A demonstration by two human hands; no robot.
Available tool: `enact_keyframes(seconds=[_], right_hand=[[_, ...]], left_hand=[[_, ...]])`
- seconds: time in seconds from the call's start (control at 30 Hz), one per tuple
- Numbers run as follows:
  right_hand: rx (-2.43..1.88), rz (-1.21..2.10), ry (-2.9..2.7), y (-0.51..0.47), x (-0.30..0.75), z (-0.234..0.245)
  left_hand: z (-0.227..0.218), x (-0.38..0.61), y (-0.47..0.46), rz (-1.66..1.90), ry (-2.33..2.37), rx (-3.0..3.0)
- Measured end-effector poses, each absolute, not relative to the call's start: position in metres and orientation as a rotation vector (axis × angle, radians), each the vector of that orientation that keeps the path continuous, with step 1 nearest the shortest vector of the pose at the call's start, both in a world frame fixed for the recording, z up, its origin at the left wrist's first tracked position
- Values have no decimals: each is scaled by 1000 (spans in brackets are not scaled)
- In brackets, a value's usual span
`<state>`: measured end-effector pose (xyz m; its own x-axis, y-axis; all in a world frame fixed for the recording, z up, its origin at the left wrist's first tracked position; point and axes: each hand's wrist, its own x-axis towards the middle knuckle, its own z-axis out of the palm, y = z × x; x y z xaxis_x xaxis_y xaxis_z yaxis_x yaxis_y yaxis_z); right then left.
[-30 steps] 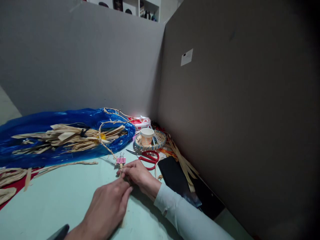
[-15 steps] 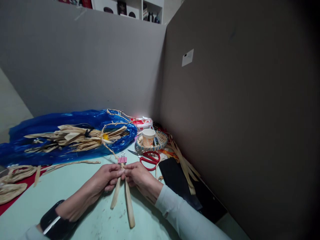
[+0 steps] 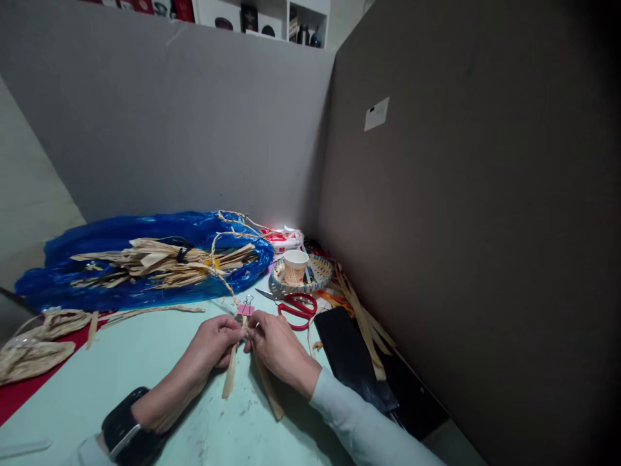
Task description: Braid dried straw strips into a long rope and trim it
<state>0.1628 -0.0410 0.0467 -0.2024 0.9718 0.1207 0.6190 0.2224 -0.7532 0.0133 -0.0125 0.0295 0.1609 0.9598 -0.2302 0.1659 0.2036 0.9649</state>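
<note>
My left hand (image 3: 214, 342) and my right hand (image 3: 277, 346) meet over the pale green table (image 3: 121, 382), fingertips pinched together on the top of tan straw strips (image 3: 229, 378). A pink binder clip (image 3: 245, 309) sits right at the strips' upper end, just beyond my fingers. One strip hangs down under my left hand, another (image 3: 272, 396) runs out below my right palm. My left wrist wears a black watch (image 3: 123, 427).
A blue plastic bag (image 3: 121, 243) holds a bundle of dried straw (image 3: 160, 265) at the back left. Red scissors (image 3: 295, 305), a paper cup (image 3: 295, 266) in a small woven basket (image 3: 317, 275), a black phone (image 3: 347, 346) and loose strips lie right. Grey partition walls close off back and right.
My left hand has drawn back from across the table to meet my right hand at the clip. Two strips now show beneath the hands. The view shifted slightly right.
</note>
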Motion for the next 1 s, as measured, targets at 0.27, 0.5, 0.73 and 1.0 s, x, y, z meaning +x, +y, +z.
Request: enact_keyframes(seconds=[0.27, 0.5, 0.73, 1.0], right_hand=[[-1592, 428, -2011, -43, 168, 51], [-1658, 266, -2067, -56, 155, 58], [-1641, 204, -2186, -73, 138, 47], [-1581, 334, -2216, -69, 145, 50]], left_hand=[[13, 8, -2, 710, 1409, 1295], [14, 11, 1, 743, 1428, 1407], [16, 3, -4, 761, 1294, 1352], [20, -2, -4, 700, 1201, 1261]])
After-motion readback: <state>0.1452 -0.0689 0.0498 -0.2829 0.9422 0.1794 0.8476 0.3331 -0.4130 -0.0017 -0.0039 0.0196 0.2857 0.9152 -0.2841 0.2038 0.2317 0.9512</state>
